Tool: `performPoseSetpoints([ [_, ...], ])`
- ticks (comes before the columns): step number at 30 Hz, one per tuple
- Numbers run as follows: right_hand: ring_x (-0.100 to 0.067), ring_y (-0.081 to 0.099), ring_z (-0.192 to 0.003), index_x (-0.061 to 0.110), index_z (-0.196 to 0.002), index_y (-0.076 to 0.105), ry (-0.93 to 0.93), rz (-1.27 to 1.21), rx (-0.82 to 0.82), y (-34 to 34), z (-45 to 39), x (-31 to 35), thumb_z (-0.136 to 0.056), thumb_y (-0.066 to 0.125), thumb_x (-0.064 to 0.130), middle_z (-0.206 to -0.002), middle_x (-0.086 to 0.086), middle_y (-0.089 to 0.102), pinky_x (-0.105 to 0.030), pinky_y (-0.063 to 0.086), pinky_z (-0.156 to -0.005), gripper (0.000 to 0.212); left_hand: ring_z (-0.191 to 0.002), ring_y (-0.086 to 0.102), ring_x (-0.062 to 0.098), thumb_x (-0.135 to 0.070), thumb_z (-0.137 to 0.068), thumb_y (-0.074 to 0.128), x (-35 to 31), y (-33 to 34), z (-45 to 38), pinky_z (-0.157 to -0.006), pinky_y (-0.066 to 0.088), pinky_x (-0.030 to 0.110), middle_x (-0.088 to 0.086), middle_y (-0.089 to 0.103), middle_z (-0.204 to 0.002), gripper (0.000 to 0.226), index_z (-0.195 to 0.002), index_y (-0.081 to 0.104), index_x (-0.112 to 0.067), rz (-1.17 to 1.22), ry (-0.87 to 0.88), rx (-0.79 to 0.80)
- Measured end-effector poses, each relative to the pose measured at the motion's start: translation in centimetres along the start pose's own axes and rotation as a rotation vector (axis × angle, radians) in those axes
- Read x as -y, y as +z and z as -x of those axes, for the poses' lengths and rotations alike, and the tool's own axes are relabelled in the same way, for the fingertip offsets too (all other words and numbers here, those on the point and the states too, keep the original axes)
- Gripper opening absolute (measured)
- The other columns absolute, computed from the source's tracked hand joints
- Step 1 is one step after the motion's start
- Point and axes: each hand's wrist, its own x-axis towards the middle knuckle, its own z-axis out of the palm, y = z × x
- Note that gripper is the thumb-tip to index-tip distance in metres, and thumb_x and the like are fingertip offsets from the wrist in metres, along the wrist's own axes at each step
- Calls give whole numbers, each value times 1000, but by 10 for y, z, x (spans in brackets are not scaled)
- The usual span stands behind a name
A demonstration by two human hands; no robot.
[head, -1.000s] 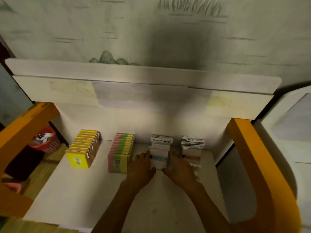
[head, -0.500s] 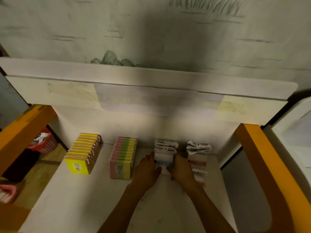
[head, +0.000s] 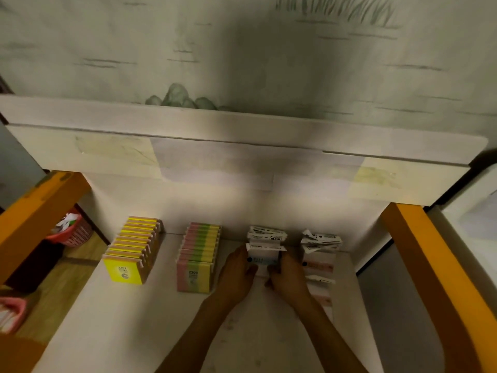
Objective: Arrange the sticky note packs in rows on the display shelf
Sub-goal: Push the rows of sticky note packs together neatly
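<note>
On the white display shelf (head: 129, 319) stand four rows of sticky note packs. At the left is a yellow row (head: 131, 253), then a pink-green-yellow row (head: 197, 258). The third row holds white packs with a blue stripe (head: 265, 238), and its front pack (head: 263, 258) is held between both hands. My left hand (head: 236, 275) grips its left side and my right hand (head: 289, 277) grips its right side. A fourth row of white packs with an orange stripe (head: 320, 254) runs along the right, partly hidden behind my right wrist.
An upper white shelf board (head: 242, 146) overhangs the back. Orange frame posts stand at the left (head: 37, 208) and right (head: 435, 278). A red basket (head: 72, 232) sits on the floor at the left, with a pink one (head: 10, 313) nearer.
Both hands with the front blue-striped pack have slid back towards the rest of its row. The view has tilted slightly upwards.
</note>
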Motion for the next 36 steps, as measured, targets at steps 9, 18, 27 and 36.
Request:
performPoseSetpoints([
  [9, -32, 68, -91, 20, -135, 49, -45, -58, -16, 11, -2, 8, -90, 59, 6, -124, -7, 63, -44, 59, -79, 49, -122, 53, 17, -13, -92, 59, 2, -5, -1, -103, 43, 29, 0, 58, -133, 45, -135, 50, -22, 34, 25, -122],
  [18, -34, 68, -86, 33, -130, 50, -92, -136, 25, 11, -5, 6, -89, 51, 21, -124, -2, 63, -42, 61, -64, 43, -117, 56, 22, -21, -98, 51, 4, -4, -2, -98, 48, 36, 5, 60, -129, 37, -134, 49, -21, -16, 29, -136],
  [27, -21, 69, -71, 32, -133, 49, -72, -158, 37, 12, -5, 4, -96, 51, 14, -126, 1, 61, -33, 60, -59, 41, -111, 59, 22, -16, -100, 48, 0, -9, 0, -94, 45, 27, 8, 63, -124, 31, -130, 54, -14, -50, 49, -160],
  [36, -17, 68, -62, 27, -137, 48, -59, -152, 41, 7, -2, 7, -97, 52, 14, -126, 1, 59, -35, 61, -57, 42, -105, 61, 24, -14, -98, 49, -12, -11, 5, -89, 47, 30, 11, 64, -116, 27, -124, 57, -10, -109, 8, -171],
])
